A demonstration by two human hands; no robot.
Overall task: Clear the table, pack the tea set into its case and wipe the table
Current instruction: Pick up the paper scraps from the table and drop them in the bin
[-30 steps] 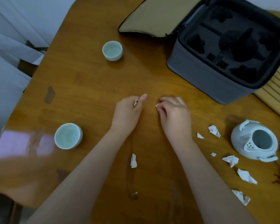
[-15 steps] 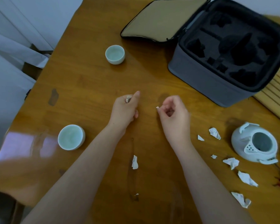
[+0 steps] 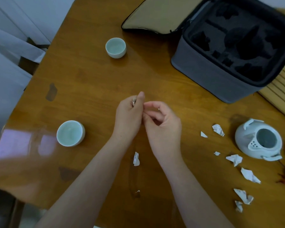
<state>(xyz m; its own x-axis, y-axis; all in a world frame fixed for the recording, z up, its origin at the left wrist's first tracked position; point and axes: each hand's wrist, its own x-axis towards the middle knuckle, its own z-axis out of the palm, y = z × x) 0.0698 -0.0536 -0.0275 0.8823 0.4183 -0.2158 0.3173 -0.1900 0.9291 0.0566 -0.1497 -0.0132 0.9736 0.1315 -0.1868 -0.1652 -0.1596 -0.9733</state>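
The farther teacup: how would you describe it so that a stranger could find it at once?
Start at the grey case. Near the left corner of its open lid stands a pale teacup. The other cup sits much nearer the person.

A wooden table [image 3: 89, 79] shows warm brown grain under a glossy varnish that mirrors pale light near its left edge. The far teacup [image 3: 115, 47], the near teacup [image 3: 70, 133] and the teapot [image 3: 243, 139] are smooth glazed ceramic, pale green-white with a soft sheen. The case [image 3: 204, 68] has a grey woven cloth shell, a matt black foam insert [image 3: 202, 41] and a smooth tan lid lining [image 3: 155, 14]. White paper scraps [image 3: 218, 130] look matt, crumpled and creased. A slatted tray [image 3: 280, 89] appears to be pale, dull wood.
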